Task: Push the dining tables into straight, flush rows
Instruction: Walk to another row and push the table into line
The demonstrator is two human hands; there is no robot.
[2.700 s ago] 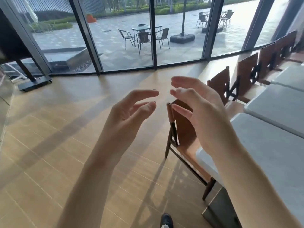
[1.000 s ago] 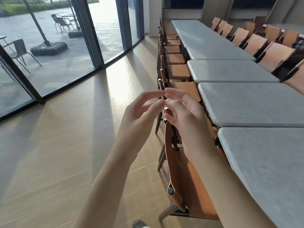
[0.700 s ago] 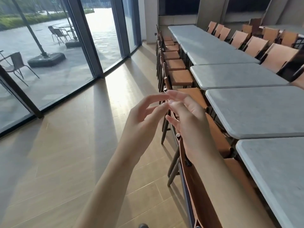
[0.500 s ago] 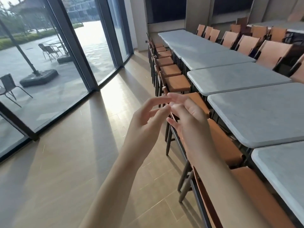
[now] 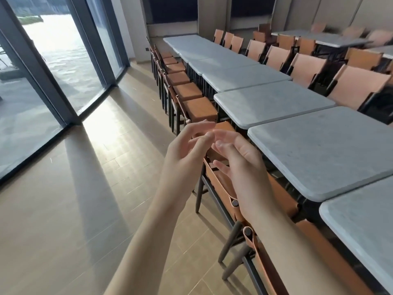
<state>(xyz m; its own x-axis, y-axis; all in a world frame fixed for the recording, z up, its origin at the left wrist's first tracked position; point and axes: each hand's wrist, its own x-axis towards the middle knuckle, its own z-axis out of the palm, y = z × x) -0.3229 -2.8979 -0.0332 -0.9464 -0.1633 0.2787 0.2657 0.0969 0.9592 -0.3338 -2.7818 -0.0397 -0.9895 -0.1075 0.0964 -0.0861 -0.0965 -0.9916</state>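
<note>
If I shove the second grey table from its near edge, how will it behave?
Probably heavy: the table has a thick, stone-like top. It would likely slide stiffly as one piece rather than tip. The chairs tucked against its side may snag or get dragged along.

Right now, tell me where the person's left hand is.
Centre of the head view: the left hand hangs in the air beside the right hand, above the nearest chair.
</note>
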